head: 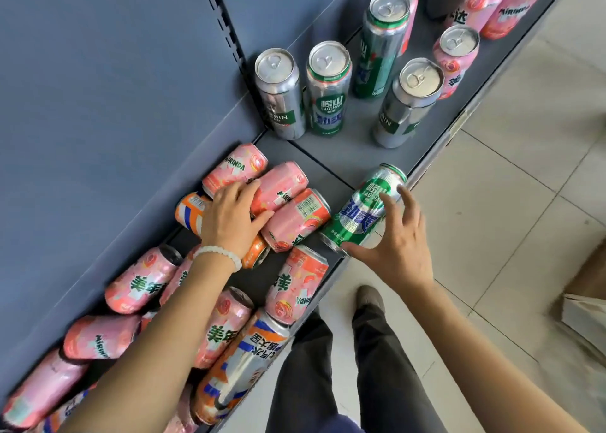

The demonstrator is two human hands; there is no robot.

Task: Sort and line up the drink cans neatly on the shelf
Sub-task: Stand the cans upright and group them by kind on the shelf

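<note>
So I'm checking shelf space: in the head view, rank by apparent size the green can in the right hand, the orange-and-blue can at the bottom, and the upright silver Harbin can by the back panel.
1. Orange-and-blue can, though it is nearest the camera.
2-3. Green can and silver Harbin can look alike; unranked.

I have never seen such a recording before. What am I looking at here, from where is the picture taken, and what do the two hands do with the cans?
There is no machine here. A person wears a camera on the head, so the single picture looks down at their own two bare hands and a grey shop shelf.

The left hand, with a white bead bracelet on its wrist, rests on a pile of pink Mirinda cans and orange cans lying on their sides.

The right hand grips a green Laoshan can, tilted near the shelf's front edge.

Further along the shelf, cans already stand upright: silver Harbin cans, green Laoshan cans and pink Mirinda cans. Below you see the person's dark trousers, a shoe and the tiled floor.
</note>
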